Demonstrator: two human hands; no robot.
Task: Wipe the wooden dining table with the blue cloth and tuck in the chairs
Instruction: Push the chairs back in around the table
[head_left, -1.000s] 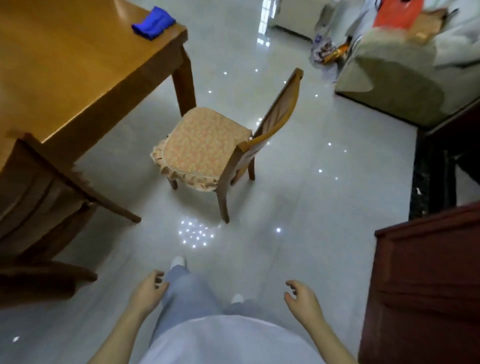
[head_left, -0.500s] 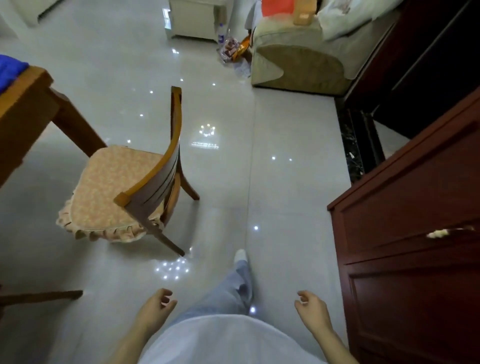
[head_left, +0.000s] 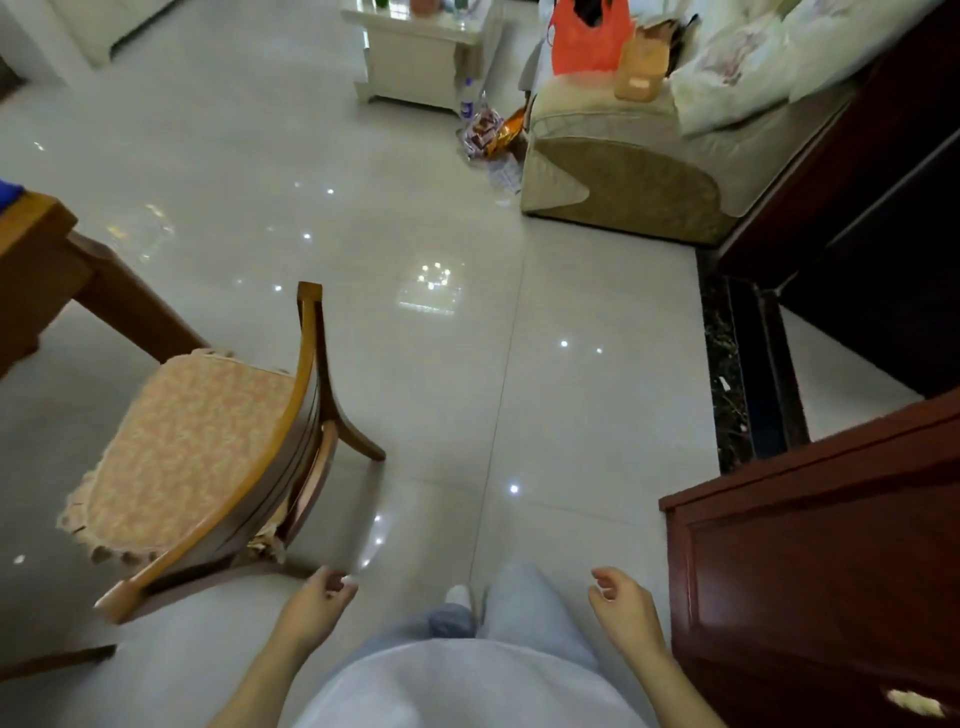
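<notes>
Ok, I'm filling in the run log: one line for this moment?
left hand: open, empty | right hand: open, empty | chair: not tucked in, untouched | cloth: on table corner

Glossy pale floor (head_left: 597, 395) reflects points of light; a dark red cabinet (head_left: 810, 561) stands right of the fingers (head_left: 608, 576), a beige sofa (head_left: 623, 176) well beyond.

Dim indoor light, lamp glints on the glossy floor (head_left: 431, 291), edges bowed and blurred.
</notes>
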